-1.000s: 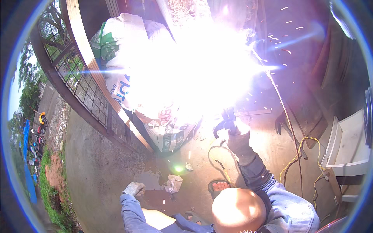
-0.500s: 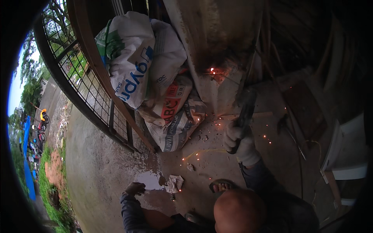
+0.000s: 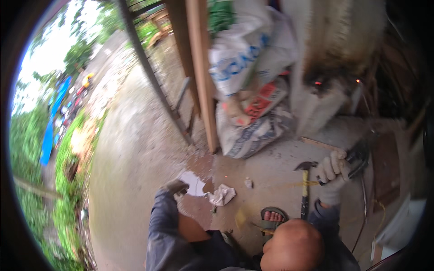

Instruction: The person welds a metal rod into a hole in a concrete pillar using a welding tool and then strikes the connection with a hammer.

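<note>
My right hand [image 3: 333, 171], in a pale work glove, is closed round a bulky dark tool [image 3: 360, 159] whose kind I cannot make out. Just left of that hand lies a claw hammer [image 3: 305, 189] with a black and yellow handle. My left hand [image 3: 176, 185], also gloved, hangs loosely beside a small puddle with its fingers partly apart and nothing visible in them. A crumpled pale cloth [image 3: 222, 194] lies to its right. Ahead, a pale upright panel [image 3: 312, 106] has a scorched dark patch near its foot, with two small glowing red spots.
Stacked woven sacks [image 3: 255, 131] lean against the panel. Left of them stand a wooden post [image 3: 202, 77] and a metal frame [image 3: 158, 86]. A sandalled foot [image 3: 273, 217] is on the concrete floor, and a brown board [image 3: 386, 171] lies at the right.
The view has swung, shifting the scene rightward. The dark tool in my right hand is tilted further right and away from the scorched panel. Most glowing sparks on the floor are gone; the hammer now shows.
</note>
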Action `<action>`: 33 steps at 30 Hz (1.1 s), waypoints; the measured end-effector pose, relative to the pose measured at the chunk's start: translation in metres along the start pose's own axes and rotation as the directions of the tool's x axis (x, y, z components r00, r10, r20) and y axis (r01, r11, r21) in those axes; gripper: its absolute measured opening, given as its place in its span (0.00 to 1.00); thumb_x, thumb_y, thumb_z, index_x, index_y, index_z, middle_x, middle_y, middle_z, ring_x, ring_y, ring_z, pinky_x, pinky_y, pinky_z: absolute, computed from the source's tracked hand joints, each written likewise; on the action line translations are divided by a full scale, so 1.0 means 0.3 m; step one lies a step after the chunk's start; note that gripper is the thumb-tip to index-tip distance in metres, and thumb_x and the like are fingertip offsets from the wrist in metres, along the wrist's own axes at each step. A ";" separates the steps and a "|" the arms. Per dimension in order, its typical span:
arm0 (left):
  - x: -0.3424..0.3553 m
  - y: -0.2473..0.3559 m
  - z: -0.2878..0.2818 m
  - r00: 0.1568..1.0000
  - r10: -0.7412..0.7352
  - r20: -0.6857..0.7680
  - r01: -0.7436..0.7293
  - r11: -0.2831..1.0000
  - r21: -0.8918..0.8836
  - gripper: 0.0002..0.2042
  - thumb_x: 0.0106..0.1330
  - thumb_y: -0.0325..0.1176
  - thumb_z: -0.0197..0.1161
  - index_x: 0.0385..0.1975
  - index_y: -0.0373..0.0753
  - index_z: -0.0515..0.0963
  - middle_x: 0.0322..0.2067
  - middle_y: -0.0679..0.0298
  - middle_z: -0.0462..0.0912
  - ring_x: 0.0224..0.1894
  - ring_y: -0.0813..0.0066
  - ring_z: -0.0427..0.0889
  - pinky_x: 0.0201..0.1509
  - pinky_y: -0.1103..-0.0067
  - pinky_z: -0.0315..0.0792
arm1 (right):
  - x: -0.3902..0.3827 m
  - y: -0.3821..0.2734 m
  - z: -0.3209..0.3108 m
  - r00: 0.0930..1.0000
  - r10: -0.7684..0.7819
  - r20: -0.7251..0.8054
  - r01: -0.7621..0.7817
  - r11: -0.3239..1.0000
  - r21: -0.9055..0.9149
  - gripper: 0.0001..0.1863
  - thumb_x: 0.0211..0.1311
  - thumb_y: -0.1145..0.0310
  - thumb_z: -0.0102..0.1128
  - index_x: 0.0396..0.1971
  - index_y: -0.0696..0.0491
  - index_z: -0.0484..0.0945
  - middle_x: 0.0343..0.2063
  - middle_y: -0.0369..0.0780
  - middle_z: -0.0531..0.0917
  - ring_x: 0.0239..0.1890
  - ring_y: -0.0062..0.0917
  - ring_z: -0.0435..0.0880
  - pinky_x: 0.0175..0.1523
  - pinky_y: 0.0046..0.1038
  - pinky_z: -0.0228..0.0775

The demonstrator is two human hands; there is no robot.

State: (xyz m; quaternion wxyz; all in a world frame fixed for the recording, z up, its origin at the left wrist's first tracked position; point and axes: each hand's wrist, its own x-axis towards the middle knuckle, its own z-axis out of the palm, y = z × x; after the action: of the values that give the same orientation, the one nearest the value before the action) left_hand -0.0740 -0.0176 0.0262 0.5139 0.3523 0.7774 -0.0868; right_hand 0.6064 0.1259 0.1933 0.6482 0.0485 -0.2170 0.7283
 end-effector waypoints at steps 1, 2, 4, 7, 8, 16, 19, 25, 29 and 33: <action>-0.005 0.005 -0.011 1.000 0.007 0.008 -0.007 0.999 -0.039 0.23 0.71 0.51 0.66 0.50 0.36 0.88 0.44 0.54 0.93 0.42 0.62 0.92 0.41 0.64 0.86 | -0.020 0.001 0.021 0.993 0.025 -0.119 -0.042 0.989 -0.144 0.14 0.71 0.64 0.66 0.51 0.51 0.77 0.21 0.28 0.68 0.21 0.17 0.70 0.24 0.26 0.65; -0.010 0.011 -0.002 0.998 -0.054 0.033 0.056 0.995 -0.084 0.23 0.71 0.51 0.66 0.51 0.36 0.87 0.44 0.54 0.93 0.42 0.62 0.92 0.41 0.64 0.86 | -0.019 0.005 0.039 0.977 0.027 -0.211 -0.079 0.968 -0.240 0.14 0.69 0.68 0.66 0.51 0.52 0.78 0.22 0.28 0.71 0.19 0.17 0.71 0.23 0.25 0.64; -0.008 0.045 -0.019 0.999 0.004 0.053 -0.002 0.999 -0.044 0.23 0.71 0.50 0.66 0.50 0.35 0.88 0.43 0.54 0.93 0.41 0.61 0.92 0.42 0.65 0.87 | -0.033 0.037 0.053 0.951 -0.145 -0.274 -0.016 0.861 -0.509 0.13 0.66 0.75 0.67 0.49 0.54 0.80 0.26 0.31 0.78 0.21 0.17 0.75 0.25 0.26 0.68; -0.013 0.087 -0.023 0.998 0.049 0.039 -0.046 0.997 -0.064 0.21 0.70 0.48 0.68 0.48 0.35 0.88 0.42 0.55 0.93 0.40 0.63 0.92 0.41 0.66 0.87 | -0.032 0.087 0.033 0.888 -0.397 -0.231 -0.101 0.321 -0.942 0.09 0.64 0.81 0.68 0.43 0.55 0.84 0.31 0.34 0.86 0.28 0.19 0.84 0.31 0.30 0.79; -0.021 0.094 -0.017 1.000 0.009 0.020 -0.007 0.996 -0.085 0.20 0.70 0.47 0.68 0.47 0.34 0.88 0.41 0.55 0.93 0.39 0.63 0.93 0.41 0.66 0.87 | -0.029 0.091 0.023 0.921 -0.360 -0.146 -0.055 0.249 -0.967 0.08 0.64 0.82 0.68 0.41 0.55 0.84 0.31 0.35 0.87 0.30 0.19 0.86 0.33 0.30 0.81; -0.068 0.105 -0.002 0.999 -0.020 0.042 0.025 0.991 -0.130 0.19 0.77 0.47 0.64 0.52 0.35 0.87 0.44 0.54 0.92 0.43 0.60 0.93 0.46 0.64 0.87 | 0.026 0.056 0.018 0.896 -0.414 0.162 0.000 -0.364 -0.932 0.12 0.55 0.76 0.75 0.37 0.56 0.81 0.24 0.49 0.84 0.26 0.45 0.89 0.31 0.37 0.78; -0.076 0.104 -0.002 0.998 -0.021 0.051 0.028 0.990 -0.135 0.19 0.78 0.46 0.63 0.52 0.35 0.87 0.44 0.53 0.92 0.43 0.59 0.93 0.47 0.64 0.87 | 0.036 0.062 -0.008 0.893 -0.432 0.128 0.014 -0.257 -0.966 0.12 0.54 0.76 0.75 0.37 0.56 0.81 0.22 0.48 0.84 0.25 0.43 0.89 0.29 0.38 0.77; -0.086 0.114 0.002 0.999 -0.025 0.044 0.031 0.990 -0.140 0.20 0.78 0.47 0.63 0.52 0.35 0.86 0.46 0.52 0.92 0.44 0.59 0.93 0.48 0.63 0.87 | 0.020 0.057 -0.023 0.908 -0.411 0.082 -0.062 -0.327 -0.943 0.12 0.54 0.76 0.75 0.37 0.57 0.81 0.21 0.46 0.83 0.22 0.39 0.87 0.29 0.37 0.76; -0.072 0.118 0.000 0.999 -0.018 0.049 0.024 0.990 -0.136 0.20 0.78 0.48 0.63 0.52 0.34 0.86 0.46 0.52 0.92 0.44 0.58 0.93 0.48 0.63 0.87 | 0.029 0.059 0.022 0.907 -0.410 0.094 -0.044 -0.317 -0.947 0.12 0.55 0.76 0.75 0.38 0.57 0.81 0.21 0.45 0.83 0.23 0.39 0.87 0.30 0.36 0.77; -0.078 0.118 -0.001 0.999 -0.015 0.051 0.022 0.990 -0.141 0.20 0.78 0.48 0.63 0.52 0.34 0.87 0.44 0.53 0.92 0.43 0.58 0.92 0.47 0.63 0.86 | 0.027 0.065 0.029 0.917 -0.396 0.043 -0.087 -0.303 -0.949 0.13 0.54 0.76 0.75 0.38 0.57 0.82 0.21 0.44 0.84 0.24 0.38 0.89 0.31 0.36 0.78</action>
State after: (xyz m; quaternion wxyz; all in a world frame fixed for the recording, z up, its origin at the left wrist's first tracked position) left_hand -0.0464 -0.0021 0.0544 0.5559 0.3054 0.7718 -0.0447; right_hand 0.5846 0.1287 0.1991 0.5400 -0.5692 -0.5984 0.1623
